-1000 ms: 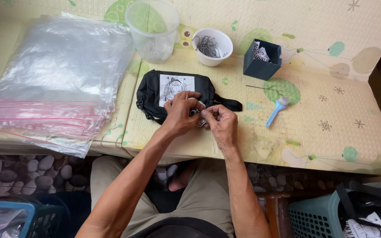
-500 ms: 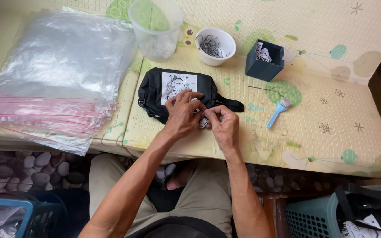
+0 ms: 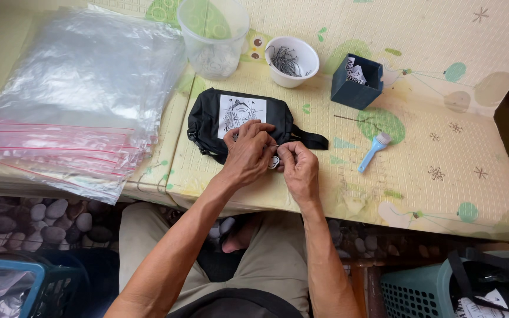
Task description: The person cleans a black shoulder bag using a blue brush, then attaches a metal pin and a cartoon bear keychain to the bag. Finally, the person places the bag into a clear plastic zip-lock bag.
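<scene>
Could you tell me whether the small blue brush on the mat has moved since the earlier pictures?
No. The blue brush lies just right of the green circle on the mat, below the dark blue box, as before.

- Black pouch (image 3: 207, 121) with white picture panel: one, centre of the mat.
- Hands at work: two, left hand (image 3: 247, 154) and right hand (image 3: 299, 171), pinched together over one small round metal piece (image 3: 274, 162).
- Clear plastic cup (image 3: 214, 34): one, far centre.
- White bowl (image 3: 291, 60) of thin metal pins: one; pins too many and too fine to count.
- Dark blue open box (image 3: 356, 82): one, far right of the bowl.
- Light blue brush (image 3: 374, 151): one, right.
- Stack of clear zip bags (image 3: 78, 94) with pink seals: one stack, left; sheet count cannot be told.
- Plastic baskets: two, a blue basket (image 3: 7, 288) near left and a green basket (image 3: 419, 291) near right.
</scene>
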